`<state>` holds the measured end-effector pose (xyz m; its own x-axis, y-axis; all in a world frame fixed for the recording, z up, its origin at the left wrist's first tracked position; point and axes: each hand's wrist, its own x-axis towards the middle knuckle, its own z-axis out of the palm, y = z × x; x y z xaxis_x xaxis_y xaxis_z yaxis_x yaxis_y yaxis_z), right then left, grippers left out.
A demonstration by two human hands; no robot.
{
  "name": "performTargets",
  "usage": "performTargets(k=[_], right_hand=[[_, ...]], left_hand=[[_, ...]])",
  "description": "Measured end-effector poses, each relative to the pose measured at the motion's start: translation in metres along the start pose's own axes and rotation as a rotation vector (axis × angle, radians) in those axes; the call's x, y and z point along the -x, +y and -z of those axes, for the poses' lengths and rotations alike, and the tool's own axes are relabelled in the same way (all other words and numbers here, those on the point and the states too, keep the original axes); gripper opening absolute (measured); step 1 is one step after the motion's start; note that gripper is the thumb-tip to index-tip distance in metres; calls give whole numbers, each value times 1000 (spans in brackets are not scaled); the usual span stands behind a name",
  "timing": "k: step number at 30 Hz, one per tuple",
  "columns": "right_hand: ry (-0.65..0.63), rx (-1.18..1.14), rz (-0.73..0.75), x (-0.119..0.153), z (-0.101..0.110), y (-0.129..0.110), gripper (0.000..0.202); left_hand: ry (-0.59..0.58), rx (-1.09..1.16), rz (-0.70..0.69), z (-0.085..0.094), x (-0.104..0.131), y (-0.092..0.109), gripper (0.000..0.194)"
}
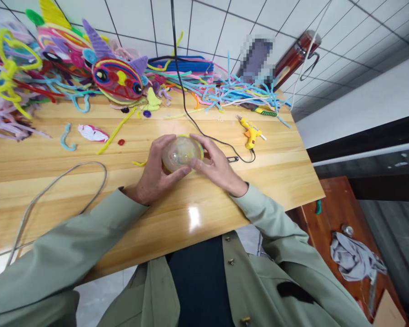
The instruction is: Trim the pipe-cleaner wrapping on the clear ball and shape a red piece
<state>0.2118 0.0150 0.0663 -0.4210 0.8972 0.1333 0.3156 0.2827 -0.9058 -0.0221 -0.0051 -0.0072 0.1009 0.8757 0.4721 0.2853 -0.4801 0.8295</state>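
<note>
In the head view, the left hand (155,170) and right hand (220,169) grip a clear dome (179,152) from opposite sides, fingers curled round its far edge and thumbs meeting low on its near face. It sits directly between the hands, neither being nearer; it looks round, so no long axis stands out. Whether its underside touches the wood-grained surface (177,229) is hidden.

The dome seems to be thin, glossy see-through plastic, with a yellow-green line along its rim. A short fuzzy yellow stem (139,163) lies just beside the left hand. Farther to the left are a white-and-pink fuzzy piece (93,133), a bent pale-blue stem (67,137) and a small red disc (122,142).

Beyond the right hand, a hard yellow glue gun (250,133) lies on its side, its nozzle pointing away from the person; its smooth black cord (209,137) curves behind the hands. Along the tiled wall (132,20), soft blue strands (238,93) tangle, and a rounded, big-eyed fuzzy figure (117,79) carries a ridged purple cone.
</note>
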Motion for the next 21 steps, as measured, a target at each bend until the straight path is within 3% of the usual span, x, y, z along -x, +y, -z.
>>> performTargets(k=[6, 12, 15, 18, 21], right_hand=[[63, -188, -35, -4, -4, 16, 67], [18, -134, -45, 0, -8, 15, 79], [54, -182, -73, -1, -11, 18, 64], [37, -157, -35, -2, 4, 24, 51], [-32, 169, 46, 9, 38, 36, 42]], left_hand=[[18, 7, -77, -3, -1, 3, 81], [46, -66, -78, -8, 1, 7, 78], [-15, -138, -51, -6, 2, 13, 78], [-72, -190, -64, -1, 0, 18, 69], [-78, -217, -88, 6, -2, 19, 63]])
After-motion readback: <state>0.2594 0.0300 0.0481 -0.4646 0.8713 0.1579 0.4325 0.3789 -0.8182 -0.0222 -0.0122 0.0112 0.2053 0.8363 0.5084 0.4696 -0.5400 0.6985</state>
